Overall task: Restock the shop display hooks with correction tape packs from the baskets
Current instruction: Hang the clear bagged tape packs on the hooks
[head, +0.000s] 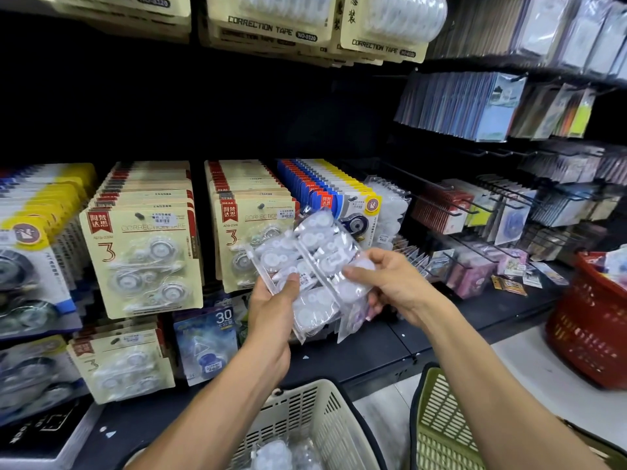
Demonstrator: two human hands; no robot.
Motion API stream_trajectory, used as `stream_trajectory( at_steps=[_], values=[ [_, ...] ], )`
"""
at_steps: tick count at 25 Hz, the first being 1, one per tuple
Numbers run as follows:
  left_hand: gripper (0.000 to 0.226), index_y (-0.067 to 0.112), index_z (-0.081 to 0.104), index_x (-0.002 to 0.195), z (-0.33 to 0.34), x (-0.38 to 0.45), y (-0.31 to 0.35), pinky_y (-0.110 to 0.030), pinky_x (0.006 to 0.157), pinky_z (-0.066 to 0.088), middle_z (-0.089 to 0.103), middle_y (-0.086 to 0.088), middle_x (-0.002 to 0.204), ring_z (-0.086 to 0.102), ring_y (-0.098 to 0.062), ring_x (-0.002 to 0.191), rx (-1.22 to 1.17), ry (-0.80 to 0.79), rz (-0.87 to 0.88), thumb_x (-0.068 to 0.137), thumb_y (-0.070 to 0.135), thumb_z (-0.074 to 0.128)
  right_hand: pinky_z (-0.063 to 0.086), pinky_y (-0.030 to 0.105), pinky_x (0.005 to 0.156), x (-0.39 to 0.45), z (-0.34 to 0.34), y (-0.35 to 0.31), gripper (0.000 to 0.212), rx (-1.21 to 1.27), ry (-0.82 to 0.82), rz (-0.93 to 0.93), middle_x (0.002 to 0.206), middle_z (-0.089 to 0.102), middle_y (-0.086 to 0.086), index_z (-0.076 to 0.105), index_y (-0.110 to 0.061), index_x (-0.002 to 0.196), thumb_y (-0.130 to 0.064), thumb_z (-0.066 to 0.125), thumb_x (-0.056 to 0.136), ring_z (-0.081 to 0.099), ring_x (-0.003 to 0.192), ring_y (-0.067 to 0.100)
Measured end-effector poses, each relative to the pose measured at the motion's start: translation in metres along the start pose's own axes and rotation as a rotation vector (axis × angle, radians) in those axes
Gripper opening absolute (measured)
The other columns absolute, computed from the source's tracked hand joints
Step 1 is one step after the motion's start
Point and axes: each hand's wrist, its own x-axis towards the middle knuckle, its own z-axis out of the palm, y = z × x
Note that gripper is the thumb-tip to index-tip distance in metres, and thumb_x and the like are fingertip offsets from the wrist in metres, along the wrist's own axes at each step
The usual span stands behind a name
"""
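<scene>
Correction tape packs [315,266] in clear plastic bags, held in both hands in front of a shop display.

The left hand [271,310] grips the lower left of the bundle, thumb pressed on top and fingers curled underneath. The right hand [390,279] pinches the right edge of the packs between thumb and fingers. The bundle is tilted, overlapping the view of carded packs [142,259] marked "Correction Tape" and a large 3, which hang in full rows on the display hooks [451,212] behind. To the right, some black hooks carry other small goods. Below the hands, a cream basket [305,418] holds more clear packs; a green basket [437,429] stands just beside it. A red basket [590,327] sits on a pale counter [543,378] at far right.
</scene>
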Motion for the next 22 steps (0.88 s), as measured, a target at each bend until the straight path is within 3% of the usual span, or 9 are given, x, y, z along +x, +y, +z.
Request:
stream_trajectory(
  at_steps=[3, 6, 9, 12, 16, 22],
  values=[
    [0.024, 0.027, 0.066, 0.118, -0.001, 0.002, 0.003, -0.051, 0.102, 0.053, 0.074, 0.001, 0.118, 0.070, -0.024, 0.110, 0.006, 0.005, -0.011, 0.100, 0.012, 0.063, 0.052, 0.024, 0.045, 0.002, -0.021, 0.004, 0.031, 0.347, 0.288, -0.086, 0.071, 0.065, 0.008, 0.064, 0.003, 0.116, -0.007, 0.072, 0.088, 0.054, 0.049, 0.014],
    [0.024, 0.026, 0.066, 0.120, 0.001, 0.001, 0.003, -0.052, 0.101, 0.053, 0.073, 0.000, 0.118, 0.070, -0.025, 0.110, 0.001, -0.007, -0.006, 0.100, 0.012, 0.062, 0.056, 0.023, 0.054, 0.001, -0.042, 0.011, 0.005, 0.573, 0.492, -0.123, 0.075, 0.061, 0.010, 0.065, -0.001, 0.099, -0.002, 0.063, 0.094, 0.056, 0.055, 0.014],
    [0.026, 0.022, 0.065, 0.123, 0.003, -0.001, 0.000, -0.045, 0.096, 0.057, 0.074, 0.001, 0.114, 0.071, -0.021, 0.104, -0.007, -0.012, 0.004, 0.101, 0.009, 0.060, 0.058, 0.023, 0.055, 0.002, -0.056, 0.019, 0.005, 0.720, 0.642, -0.112, 0.076, 0.054, 0.010, 0.059, -0.006, 0.093, -0.005, 0.058, 0.098, 0.054, 0.062, 0.016],
    [0.029, 0.021, 0.065, 0.125, 0.005, -0.003, -0.002, -0.035, 0.083, 0.060, 0.075, 0.002, 0.112, 0.073, -0.014, 0.093, 0.001, -0.036, 0.011, 0.101, 0.007, 0.059, 0.058, 0.024, 0.053, 0.001, -0.064, 0.022, 0.007, 0.760, 0.692, -0.089, 0.076, 0.053, 0.010, 0.057, -0.008, 0.093, -0.007, 0.057, 0.100, 0.053, 0.065, 0.017],
    [0.034, 0.018, 0.062, 0.134, 0.006, -0.003, -0.004, -0.045, 0.100, 0.055, 0.074, -0.001, 0.121, 0.070, -0.021, 0.110, 0.025, -0.050, 0.003, 0.101, 0.008, 0.059, 0.058, 0.025, 0.052, 0.003, -0.066, 0.023, 0.007, 0.745, 0.704, -0.073, 0.076, 0.053, 0.010, 0.058, -0.007, 0.092, -0.007, 0.059, 0.099, 0.053, 0.064, 0.017],
    [0.034, 0.020, 0.062, 0.134, 0.005, -0.005, -0.005, -0.046, 0.102, 0.054, 0.074, 0.000, 0.121, 0.070, -0.021, 0.111, 0.056, -0.051, 0.003, 0.101, 0.009, 0.059, 0.059, 0.028, 0.053, 0.007, -0.068, 0.023, 0.007, 0.860, 0.700, -0.074, 0.079, 0.055, 0.014, 0.056, -0.004, 0.092, -0.003, 0.058, 0.099, 0.055, 0.067, 0.020]
  ],
)
